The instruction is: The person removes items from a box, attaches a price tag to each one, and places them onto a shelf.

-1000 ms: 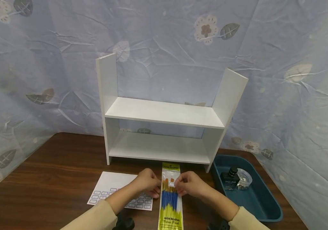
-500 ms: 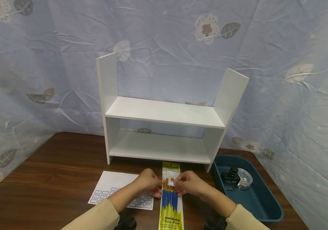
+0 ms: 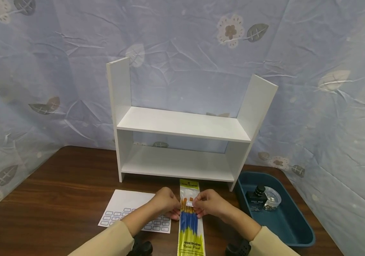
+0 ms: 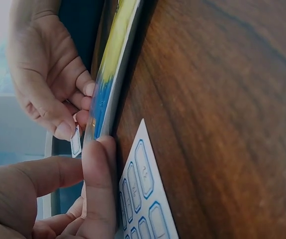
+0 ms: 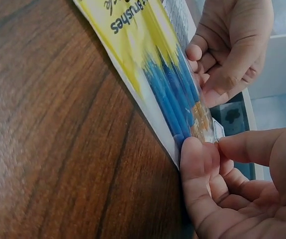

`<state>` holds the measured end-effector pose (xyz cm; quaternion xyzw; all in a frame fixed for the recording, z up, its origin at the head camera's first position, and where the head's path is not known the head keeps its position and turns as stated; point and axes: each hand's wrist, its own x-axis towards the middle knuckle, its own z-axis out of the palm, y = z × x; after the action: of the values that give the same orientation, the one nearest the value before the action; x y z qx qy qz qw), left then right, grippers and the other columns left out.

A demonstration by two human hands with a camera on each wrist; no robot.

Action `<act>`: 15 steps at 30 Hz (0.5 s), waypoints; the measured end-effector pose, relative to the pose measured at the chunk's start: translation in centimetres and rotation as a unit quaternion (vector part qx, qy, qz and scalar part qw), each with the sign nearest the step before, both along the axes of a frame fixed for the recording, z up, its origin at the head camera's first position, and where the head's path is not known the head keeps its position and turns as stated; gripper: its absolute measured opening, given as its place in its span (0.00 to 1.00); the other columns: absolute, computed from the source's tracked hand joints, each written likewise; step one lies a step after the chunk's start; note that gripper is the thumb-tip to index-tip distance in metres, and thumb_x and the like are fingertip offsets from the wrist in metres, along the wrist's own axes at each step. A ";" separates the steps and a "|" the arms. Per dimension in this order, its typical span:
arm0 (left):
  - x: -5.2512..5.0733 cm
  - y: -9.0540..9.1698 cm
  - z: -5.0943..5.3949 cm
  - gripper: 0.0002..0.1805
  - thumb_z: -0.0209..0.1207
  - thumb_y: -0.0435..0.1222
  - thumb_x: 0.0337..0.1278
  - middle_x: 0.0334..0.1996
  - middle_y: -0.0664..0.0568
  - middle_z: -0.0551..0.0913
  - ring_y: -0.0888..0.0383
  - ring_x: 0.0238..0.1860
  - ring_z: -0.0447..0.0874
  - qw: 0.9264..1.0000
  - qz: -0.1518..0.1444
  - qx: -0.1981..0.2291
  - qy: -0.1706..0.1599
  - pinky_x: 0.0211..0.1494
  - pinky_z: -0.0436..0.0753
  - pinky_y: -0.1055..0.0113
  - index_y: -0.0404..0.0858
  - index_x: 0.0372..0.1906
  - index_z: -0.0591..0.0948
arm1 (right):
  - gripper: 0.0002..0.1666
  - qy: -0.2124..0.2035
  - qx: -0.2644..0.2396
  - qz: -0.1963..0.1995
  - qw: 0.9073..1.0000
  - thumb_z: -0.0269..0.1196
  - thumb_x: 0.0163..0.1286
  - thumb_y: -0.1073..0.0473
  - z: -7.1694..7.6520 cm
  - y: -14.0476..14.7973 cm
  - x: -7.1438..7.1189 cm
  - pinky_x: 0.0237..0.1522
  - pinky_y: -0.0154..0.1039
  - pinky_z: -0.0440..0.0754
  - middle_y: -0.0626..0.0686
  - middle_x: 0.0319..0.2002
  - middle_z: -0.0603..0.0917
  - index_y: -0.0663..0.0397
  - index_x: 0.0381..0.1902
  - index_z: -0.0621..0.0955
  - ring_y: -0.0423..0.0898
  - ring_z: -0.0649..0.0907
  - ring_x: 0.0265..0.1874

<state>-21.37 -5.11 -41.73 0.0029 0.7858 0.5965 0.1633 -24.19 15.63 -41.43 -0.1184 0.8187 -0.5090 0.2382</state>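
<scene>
In the head view, the brush pack (image 3: 188,225) lies between the left and right edges of the table (image 3: 51,193), its left margin pinched by the left hand (image 3: 165,202). The left wrist view shows the right hand (image 4: 46,77) clamping a small label (image 4: 75,143) over the brush pack; in the right wrist view, that hand also touches the brush pack's edge.

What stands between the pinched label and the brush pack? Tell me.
Nothing visible: the right hand holds the label over the clear front of the brush pack. The left hand is at the pack's left edge, apart from the label.
</scene>
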 end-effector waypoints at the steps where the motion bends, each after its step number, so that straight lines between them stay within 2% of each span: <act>1: 0.0 0.0 0.0 0.06 0.61 0.23 0.61 0.22 0.40 0.88 0.61 0.17 0.84 1.000 0.000 -0.002 0.002 0.26 0.88 0.69 0.22 0.31 0.85 | 0.09 0.002 0.001 0.000 1.000 0.60 0.76 0.66 0.0 0.0 0.0 0.36 0.37 0.91 0.56 0.33 0.84 0.72 0.43 0.81 0.43 0.84 0.30; 15: 0.2 0.0 -0.2 0.07 0.59 0.22 0.59 0.20 0.42 0.86 0.62 0.16 0.83 1.000 0.001 -0.014 0.028 0.23 0.86 0.70 0.23 0.29 0.85 | 0.05 0.043 0.018 0.013 0.999 0.62 0.71 0.68 -0.2 -0.2 0.1 0.29 0.34 0.88 0.54 0.28 0.83 0.69 0.37 0.81 0.41 0.83 0.23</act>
<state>-21.16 -5.10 -41.97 0.0162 0.7983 0.5854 0.1405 -24.12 15.44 -41.62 -0.1462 0.8356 -0.4854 0.2113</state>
